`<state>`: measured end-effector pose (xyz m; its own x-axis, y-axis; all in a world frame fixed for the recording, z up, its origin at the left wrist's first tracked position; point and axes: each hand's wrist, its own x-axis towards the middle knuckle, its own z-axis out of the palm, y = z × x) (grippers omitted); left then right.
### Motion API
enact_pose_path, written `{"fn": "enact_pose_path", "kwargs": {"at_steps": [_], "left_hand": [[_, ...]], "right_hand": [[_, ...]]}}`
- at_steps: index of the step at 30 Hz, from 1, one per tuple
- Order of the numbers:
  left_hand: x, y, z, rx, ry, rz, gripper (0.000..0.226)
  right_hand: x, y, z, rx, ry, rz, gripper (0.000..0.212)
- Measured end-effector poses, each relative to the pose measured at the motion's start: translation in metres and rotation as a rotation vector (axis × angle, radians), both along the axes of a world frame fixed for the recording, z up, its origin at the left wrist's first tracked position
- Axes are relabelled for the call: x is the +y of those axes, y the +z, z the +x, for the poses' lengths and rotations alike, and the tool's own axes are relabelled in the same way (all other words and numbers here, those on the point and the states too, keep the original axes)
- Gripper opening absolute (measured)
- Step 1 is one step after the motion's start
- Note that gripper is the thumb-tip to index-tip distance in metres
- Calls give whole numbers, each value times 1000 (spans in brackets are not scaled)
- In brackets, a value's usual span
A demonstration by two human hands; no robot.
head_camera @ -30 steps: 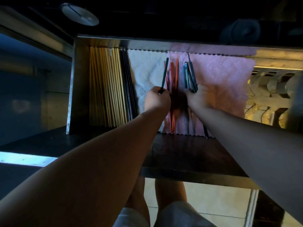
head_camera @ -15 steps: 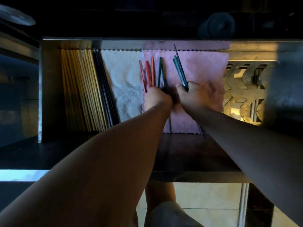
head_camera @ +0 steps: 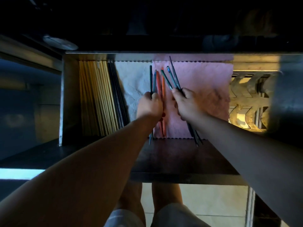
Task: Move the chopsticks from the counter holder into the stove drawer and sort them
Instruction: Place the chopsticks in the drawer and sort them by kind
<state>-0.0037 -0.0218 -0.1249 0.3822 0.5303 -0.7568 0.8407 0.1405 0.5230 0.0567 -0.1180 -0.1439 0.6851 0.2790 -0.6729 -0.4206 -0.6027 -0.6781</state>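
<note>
The stove drawer (head_camera: 65, 99) is pulled out below me, lined with a white cloth (head_camera: 131, 79) and a pink cloth (head_camera: 205, 82). Yellow wooden chopsticks (head_camera: 96, 99) and black chopsticks (head_camera: 117, 99) lie sorted in rows at its left side. My left hand (head_camera: 149, 105) grips two dark teal chopsticks (head_camera: 151, 79) near the cloths' seam. Orange-red chopsticks (head_camera: 159, 82) lie on the pink cloth between my hands. My right hand (head_camera: 186, 104) is closed around a fanned bundle of blue and dark chopsticks (head_camera: 172, 76), lifted at an angle.
A metal utensil rack (head_camera: 246, 102) fills the drawer's right part, lit yellow. The drawer's dark front edge (head_camera: 172, 161) runs under my forearms. Above is the dark stove underside. My legs and tiled floor (head_camera: 213, 202) show below.
My left hand has shifted left with its teal chopsticks, away from the orange-red ones. My right hand has lifted and tilted its bundle, which now fans out more.
</note>
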Motion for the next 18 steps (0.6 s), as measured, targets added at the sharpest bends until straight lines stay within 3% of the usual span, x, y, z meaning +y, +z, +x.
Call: {"fn": "enact_pose_path", "kwargs": {"at_steps": [7, 12, 18], "left_hand": [[46, 0, -31, 13, 73, 158, 35], [69, -16, -50, 119, 221, -9, 28], [89, -29, -65, 196, -76, -63, 18]], "right_hand": [[55, -3, -29, 16, -48, 19, 26], [85, -21, -47, -6, 51, -108, 32], [99, -42, -58, -177, 203, -315, 22]]}}
